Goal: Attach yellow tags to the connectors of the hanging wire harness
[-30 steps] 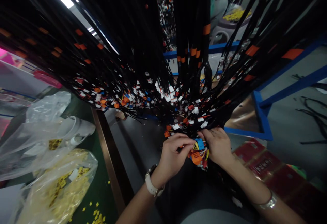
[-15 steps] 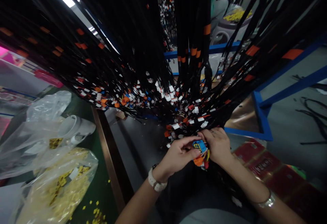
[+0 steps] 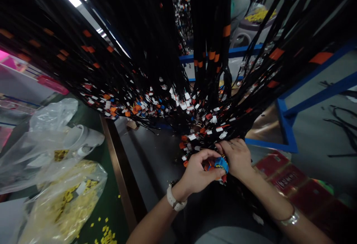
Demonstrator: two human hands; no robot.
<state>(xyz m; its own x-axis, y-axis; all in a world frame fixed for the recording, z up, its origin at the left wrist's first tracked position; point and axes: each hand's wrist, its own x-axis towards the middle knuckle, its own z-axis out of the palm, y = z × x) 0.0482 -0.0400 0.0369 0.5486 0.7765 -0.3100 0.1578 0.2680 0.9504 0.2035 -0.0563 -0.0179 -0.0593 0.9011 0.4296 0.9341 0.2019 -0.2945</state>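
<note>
Below long black cables (image 3: pixel 156 32), our left hand (image 3: pixel 199 171) pinches a blue, blocky plastic connector (image 3: pixel 222 164); our right hand (image 3: pixel 237 158) curls beside it, grip unclear. We'd best steady the connector squarely.

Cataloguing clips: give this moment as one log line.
Left hand: holding blue connector | right hand: close beside it | yellow pieces: scattered on green surface

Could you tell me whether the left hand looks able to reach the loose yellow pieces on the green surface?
Probably yes, if the left hand releases the blue connector: the loose yellow pieces lie uncovered on the green surface, beyond its brown edge.
</note>
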